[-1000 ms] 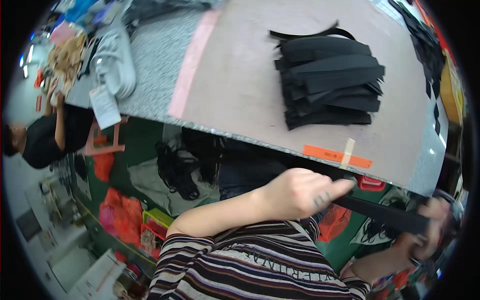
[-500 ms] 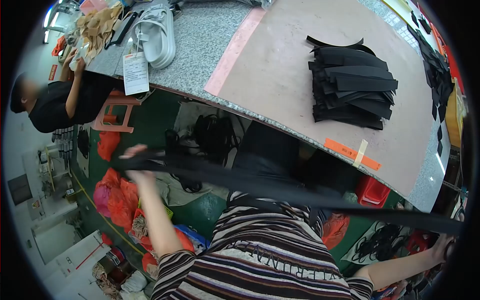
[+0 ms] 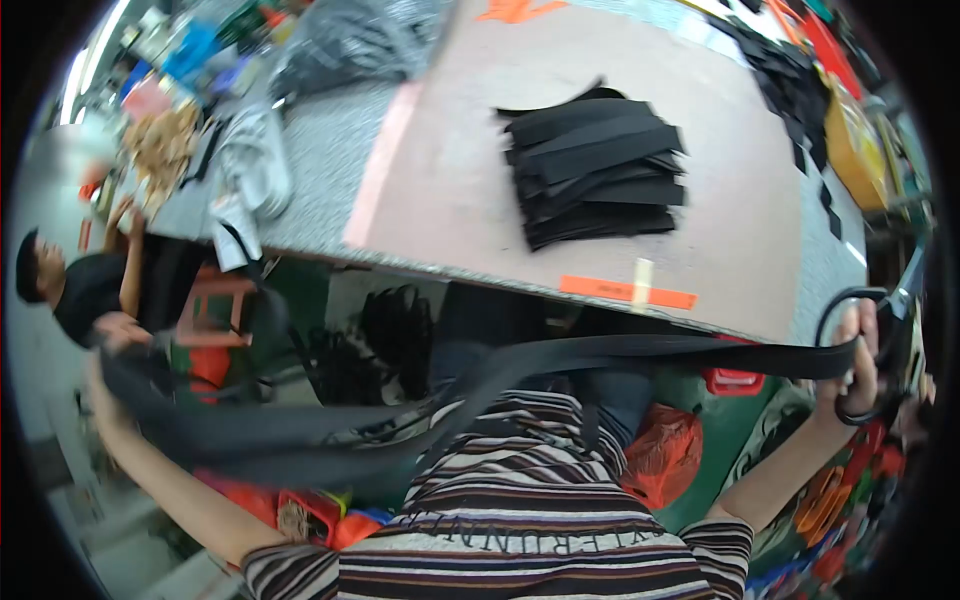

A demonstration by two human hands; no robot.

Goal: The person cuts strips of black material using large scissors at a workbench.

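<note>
Long black fabric strips (image 3: 560, 362) stretch in front of my body from one hand to the other, sagging and blurred on the left side. My right hand (image 3: 858, 360), at the far right, is closed on the strip ends and also holds black-handled scissors (image 3: 908, 285), blades pointing up and away. My left hand (image 3: 122, 335), out at the far left, is smeared by motion but appears closed on the strips' other end. On the table (image 3: 450, 200) lies a stack of cut black strips (image 3: 600, 165), untouched by either hand.
An orange label (image 3: 600, 290) is taped along the table's near edge. White sandals (image 3: 255, 165) and a grey plastic bag (image 3: 350, 45) lie at the back left. A person in black (image 3: 100, 285) works at the left. Below is a red bag (image 3: 665, 455).
My left hand has swung further left and slightly down, and the strips now sag in loops. The right hand has come up and inward, bringing the scissors into view. The camera view has shifted.
</note>
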